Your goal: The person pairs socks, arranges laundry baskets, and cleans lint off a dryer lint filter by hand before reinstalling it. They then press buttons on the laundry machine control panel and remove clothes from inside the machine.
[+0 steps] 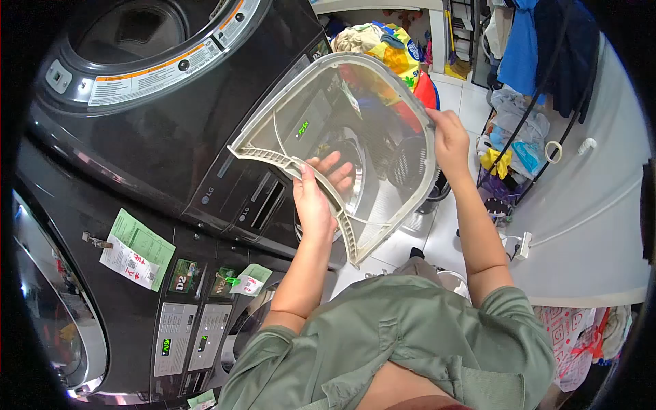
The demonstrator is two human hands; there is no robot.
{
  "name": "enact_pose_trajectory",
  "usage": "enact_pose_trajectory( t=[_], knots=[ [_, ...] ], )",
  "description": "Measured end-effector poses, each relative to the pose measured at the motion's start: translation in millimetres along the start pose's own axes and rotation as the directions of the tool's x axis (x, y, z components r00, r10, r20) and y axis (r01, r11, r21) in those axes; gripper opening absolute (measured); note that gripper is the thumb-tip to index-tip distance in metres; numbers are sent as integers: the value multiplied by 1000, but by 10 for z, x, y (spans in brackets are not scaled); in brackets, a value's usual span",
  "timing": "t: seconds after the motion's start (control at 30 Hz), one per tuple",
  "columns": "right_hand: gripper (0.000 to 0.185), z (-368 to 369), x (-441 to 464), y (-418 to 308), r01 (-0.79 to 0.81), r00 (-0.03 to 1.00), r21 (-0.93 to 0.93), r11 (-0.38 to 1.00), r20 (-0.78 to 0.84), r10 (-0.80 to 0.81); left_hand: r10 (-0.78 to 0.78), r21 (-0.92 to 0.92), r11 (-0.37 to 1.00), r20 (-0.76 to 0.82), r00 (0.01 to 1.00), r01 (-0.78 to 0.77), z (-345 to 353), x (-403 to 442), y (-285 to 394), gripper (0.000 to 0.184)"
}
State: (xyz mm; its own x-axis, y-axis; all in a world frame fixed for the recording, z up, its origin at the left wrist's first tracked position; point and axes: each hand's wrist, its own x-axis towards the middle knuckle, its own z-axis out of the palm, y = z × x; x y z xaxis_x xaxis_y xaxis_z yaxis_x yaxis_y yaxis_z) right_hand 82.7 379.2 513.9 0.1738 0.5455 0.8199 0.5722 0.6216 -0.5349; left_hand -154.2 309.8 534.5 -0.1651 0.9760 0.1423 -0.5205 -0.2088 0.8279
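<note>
Off-white plastic-framed mesh lint filter [383,160]: left hand [314,205] closed on ribbed edge, right hand [449,140] pinching opposite rim, likely for steadiness

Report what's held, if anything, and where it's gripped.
A mesh screen: left hand on its curved, ribbed edge; right hand on the rim away from that edge.

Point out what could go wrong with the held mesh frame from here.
The right hand grips only the rim of the mesh frame, so it might slip and hit the tiled floor. The left hand's fingers spread behind the mesh and could strain it. Turning could knock the dark machine.
</note>
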Motion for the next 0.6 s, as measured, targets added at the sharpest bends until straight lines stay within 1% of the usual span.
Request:
enact_pose_trajectory(
  t=[0.03,0.07,0.1,0.17,0.2,0.23,0.27,0.3,0.33,0.37,0.43,0.47,0.5,0.53,0.57,0.6],
  knots=[
    [32,19,-18,-4,52,998,-47,998,22,-51,17,-6,1000,-3,1000,-17,20,28,31,31],
    [37,21,-36,10,37,998,-30,999,50,-35,24,-7,1000,-23,999,-24,44,60,69,31],
    [37,39,-52,39,46,998,-25,999,48,-45,35,-10,999,-23,999,-35,40,98,111,31],
    [40,58,-39,114,19,996,-30,999,86,-16,54,7,998,21,998,-55,30,183,224,30],
    [49,20,-16,140,69,977,-83,994,207,-50,50,1,999,32,998,-50,63,216,319,29],
    [49,33,26,60,95,975,-62,994,208,-80,82,-4,997,23,996,-82,99,262,407,29],
    [55,53,86,-50,157,969,-88,984,205,-136,56,17,998,34,998,-56,139,320,504,29],
    [62,90,151,-131,219,960,-113,969,204,-193,28,37,999,42,999,-30,187,371,610,28],
    [74,141,210,-82,277,936,-156,948,268,-229,13,59,998,36,999,-15,256,416,742,28],
    [69,212,270,-54,310,940,-180,933,209,-272,51,48,997,25,998,-52,344,468,881,28],
    [58,319,446,-66,347,938,-234,908,71,-341,-22,129,992,63,998,14,544,545,1147,32],
    [58,350,571,-79,364,931,-223,904,69,-358,-1,147,989,74,997,-10,673,582,1294,36],
    [51,386,744,-108,400,915,-200,895,38,-401,19,167,985,89,996,-33,794,638,1460,40],
    [45,426,895,-156,431,900,-179,885,8,-436,30,213,975,174,984,-67,869,735,1631,43],
    [41,464,1037,-242,450,891,-87,889,-19,-453,34,258,961,259,965,-103,942,838,1812,46],
    [37,517,1210,-329,469,882,5,883,-48,-469,85,291,940,307,948,-179,1048,923,2006,47]
  ],
)
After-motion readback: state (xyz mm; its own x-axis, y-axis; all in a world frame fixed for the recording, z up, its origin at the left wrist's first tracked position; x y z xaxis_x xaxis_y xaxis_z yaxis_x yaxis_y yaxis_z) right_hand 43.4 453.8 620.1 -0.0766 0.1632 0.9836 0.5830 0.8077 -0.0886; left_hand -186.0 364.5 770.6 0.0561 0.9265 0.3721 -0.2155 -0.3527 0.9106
